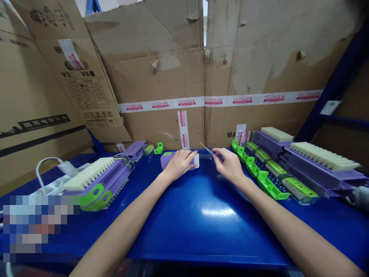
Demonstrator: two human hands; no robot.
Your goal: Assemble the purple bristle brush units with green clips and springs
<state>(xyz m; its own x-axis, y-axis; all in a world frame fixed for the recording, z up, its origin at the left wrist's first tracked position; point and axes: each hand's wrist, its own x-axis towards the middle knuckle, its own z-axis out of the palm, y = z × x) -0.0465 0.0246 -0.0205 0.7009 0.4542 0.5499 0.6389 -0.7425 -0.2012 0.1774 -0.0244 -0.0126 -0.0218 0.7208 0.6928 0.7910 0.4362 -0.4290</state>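
Note:
My left hand [179,164] lies over a purple plastic case [165,158] on the blue table, its fingers curled round the near and far sides. The case has a green patch on top and a white end piece [196,161] at its right. Between thumb and fingers, my right hand [229,164] pinches a slim pointed metal tool [206,147], possibly tweezers. Its tip points up and left, above the table and apart from the case. Just right of the white end is a clear plastic piece [205,156], partly behind the tool and fingers.
Purple brush-topped housings [98,173] stand at the left, near a white power strip [52,188]. At the right are a row of green clips [252,166], clear-and-green parts [276,168] and more brush-topped housings [323,154]. Cardboard [161,73] walls the back of the table [184,223].

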